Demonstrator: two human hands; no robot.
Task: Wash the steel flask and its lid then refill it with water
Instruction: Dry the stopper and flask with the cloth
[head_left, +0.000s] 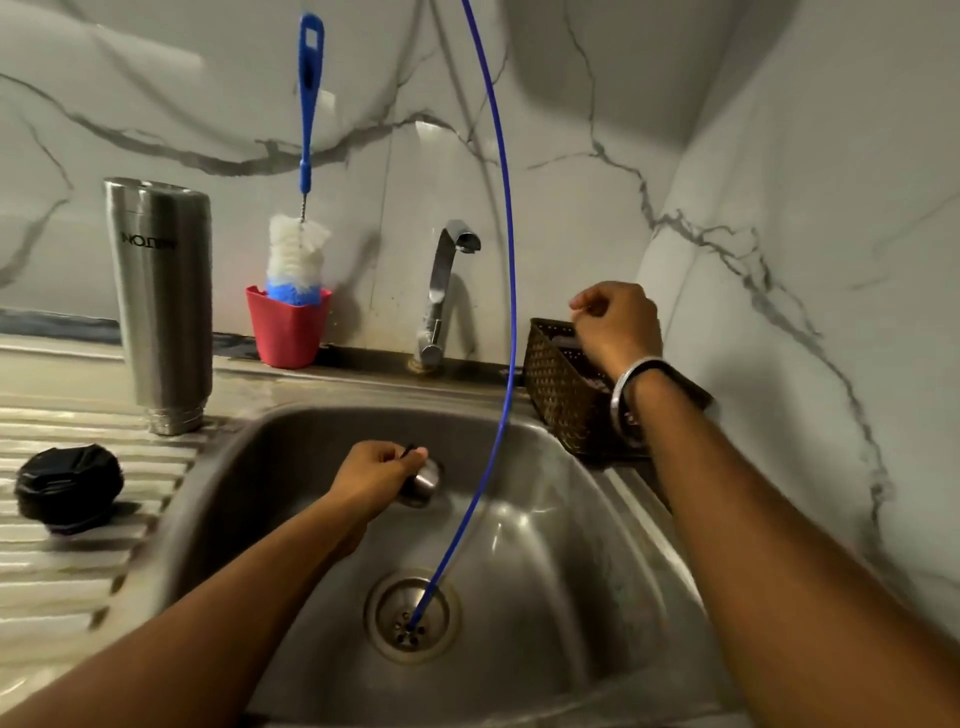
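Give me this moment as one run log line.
left hand: holds small steel cup in sink | right hand: over brown woven basket | steel flask: inverted

Small steel cup (423, 480) half hidden by left hand (376, 475); basket (558, 387) contents behind right hand (615, 325).

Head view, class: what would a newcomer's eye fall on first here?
A thin blue tube arcs from the top down into the sink drain. The steel flask stands upside down on the left drainboard, and the left hand holds a small steel cup over the basin.
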